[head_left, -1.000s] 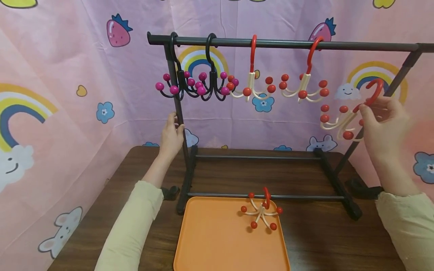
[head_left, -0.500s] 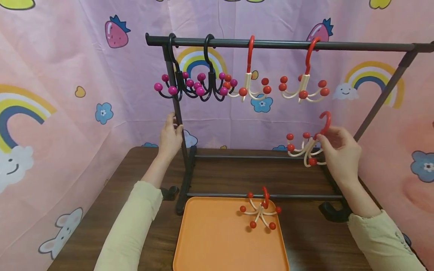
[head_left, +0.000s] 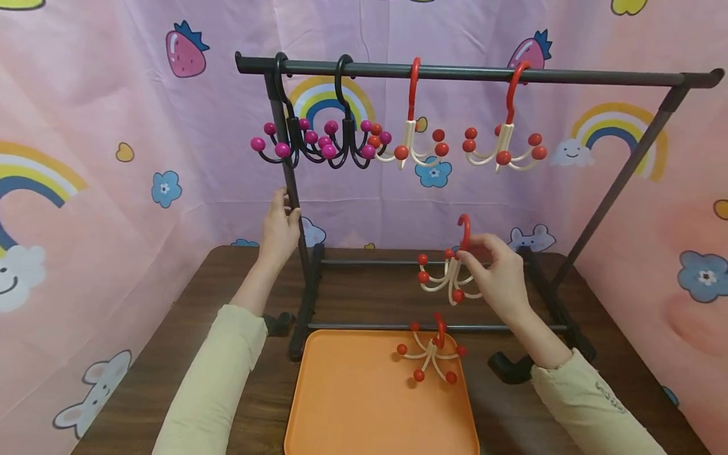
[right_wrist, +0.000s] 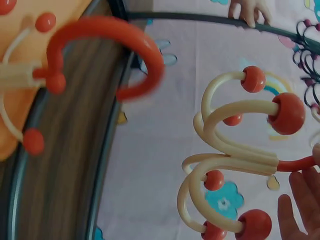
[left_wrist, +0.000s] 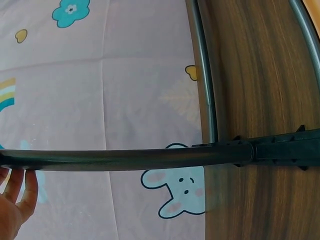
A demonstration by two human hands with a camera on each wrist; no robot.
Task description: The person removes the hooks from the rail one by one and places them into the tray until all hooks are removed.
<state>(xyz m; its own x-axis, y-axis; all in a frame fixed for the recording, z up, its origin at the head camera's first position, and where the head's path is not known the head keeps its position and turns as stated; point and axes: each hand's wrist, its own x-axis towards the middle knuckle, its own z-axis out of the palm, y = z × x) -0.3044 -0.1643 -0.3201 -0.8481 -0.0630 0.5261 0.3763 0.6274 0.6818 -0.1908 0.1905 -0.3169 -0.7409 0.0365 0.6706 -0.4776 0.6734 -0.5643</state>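
Note:
My right hand (head_left: 500, 275) pinches the red hook stem of a cream claw-shaped hanger (head_left: 452, 275) with red ball tips, held in the air before the rack. In the right wrist view this hanger (right_wrist: 240, 160) points its arms away from the fingers (right_wrist: 305, 200). My left hand (head_left: 280, 234) grips the dark left post (head_left: 301, 246) of the rack; the left wrist view shows fingers (left_wrist: 27, 195) against the post (left_wrist: 115, 160). A similar hanger (head_left: 432, 354) lies on the orange tray (head_left: 375, 411). On the top bar (head_left: 455, 73) hang two black hangers (head_left: 348, 133) with magenta balls and two cream-and-red ones (head_left: 505, 139).
The rack's right post (head_left: 620, 183) slants up to the bar's end. Its feet and lower rods (head_left: 483, 328) stand on the brown wooden table (head_left: 239, 379). A black bent piece (head_left: 509, 368) lies right of the tray. A patterned cloth (head_left: 227, 139) surrounds the table.
My right hand has carried the cream-and-red hanger left and down from beside the right post to above the tray's back edge. My left hand stays on the left post.

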